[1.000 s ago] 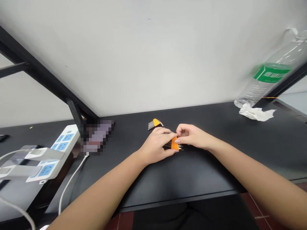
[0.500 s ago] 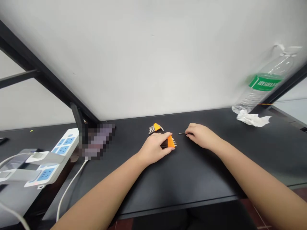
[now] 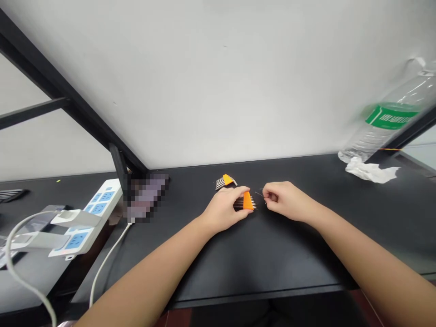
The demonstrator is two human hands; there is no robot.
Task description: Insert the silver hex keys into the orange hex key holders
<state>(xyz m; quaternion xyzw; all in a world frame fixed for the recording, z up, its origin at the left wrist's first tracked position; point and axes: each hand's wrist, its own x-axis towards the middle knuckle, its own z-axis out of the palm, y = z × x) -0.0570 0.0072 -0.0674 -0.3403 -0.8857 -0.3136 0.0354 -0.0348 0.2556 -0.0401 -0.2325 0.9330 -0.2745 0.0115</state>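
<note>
My left hand grips an orange hex key holder between thumb and fingers, low over the black table. Several dark key shafts run back under the palm, and short silvery ends poke out on the holder's right side. Just to the right, my right hand is closed in a pinch on a thin hex key. Slim metal ends stick out leftward from its fingertips, apart from the holder; the rest is hidden. A second orange holder with several silver hex keys lies on the table behind my left hand.
A white power strip with plugs and cables lies left, beside a pixelated phone-like object. Black frame bars slant up the left. At the back right stand a plastic bottle and crumpled tissue. A pale wall bounds the table.
My right hand has turned, its fingers curling more, and the thin key in it now points at a different angle. The left hand keeps the orange holder. The whole view has shifted slightly.
</note>
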